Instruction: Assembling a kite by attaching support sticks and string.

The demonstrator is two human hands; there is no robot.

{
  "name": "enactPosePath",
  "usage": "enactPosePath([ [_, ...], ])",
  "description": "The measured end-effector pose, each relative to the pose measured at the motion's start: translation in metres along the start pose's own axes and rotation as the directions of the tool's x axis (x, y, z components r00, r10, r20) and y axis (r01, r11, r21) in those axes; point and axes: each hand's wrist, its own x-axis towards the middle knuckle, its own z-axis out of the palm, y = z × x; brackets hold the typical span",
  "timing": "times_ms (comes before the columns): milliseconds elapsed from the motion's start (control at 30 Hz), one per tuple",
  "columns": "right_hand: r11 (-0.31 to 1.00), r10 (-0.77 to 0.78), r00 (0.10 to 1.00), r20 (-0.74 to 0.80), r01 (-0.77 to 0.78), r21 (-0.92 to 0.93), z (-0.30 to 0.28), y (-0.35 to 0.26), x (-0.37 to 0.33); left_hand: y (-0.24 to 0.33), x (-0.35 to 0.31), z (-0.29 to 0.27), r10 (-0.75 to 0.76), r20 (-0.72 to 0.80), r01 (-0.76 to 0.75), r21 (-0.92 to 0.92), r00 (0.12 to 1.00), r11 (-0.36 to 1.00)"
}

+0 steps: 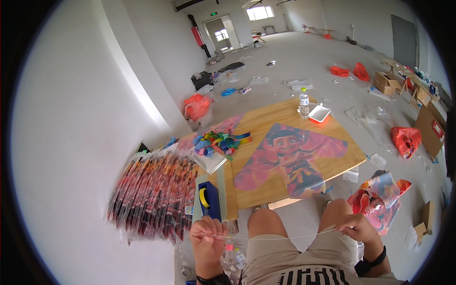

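Observation:
A thin white strand (285,238) spans the space above my lap, sagging a little; whether it is string or a slim flexible rod I cannot tell. My left hand (208,240) pinches one end of it, close to a blue tape dispenser (212,202) with a yellow core. The other end sits between the fingers of my right hand (356,229). In front of me a printed kite (294,159) with a cartoon figure lies flat on the wooden table (342,137). Colourful ribbons (221,143) are heaped at its left, beside a white stack of sheets (210,162).
Plastic-wrapped printed packs (152,192) are piled left of the table against the wall. A water bottle (304,103) and a red-and-white tray (319,113) stand at its far edge. Another printed sheet (380,199), red bags (406,141) and cardboard boxes (385,83) lie on the floor.

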Motion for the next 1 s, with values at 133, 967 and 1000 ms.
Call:
enactPosePath([
  [133, 0.992, -0.052, 0.987, 0.15, 0.034, 0.122, 0.009, -0.019, 0.009, -0.012, 0.003, 0.005, -0.077, -0.002, 0.077, 0.052, 0.997, 0.996],
  [967, 0.071, -0.798, 0.505, -0.327, 0.619, 0.782, -0.003, -0.18, 0.022, -0.049, 0.007, -0.061, -0.399, -0.094, 0.369, -0.234, 0.912, 0.9],
  [1000, 0.074, -0.808, 0.498, -0.315, 0.616, 0.785, -0.003, -0.178, 0.025, -0.05, 0.008, -0.062, -0.393, -0.203, 0.359, -0.186, 0.897, 0.915],
])
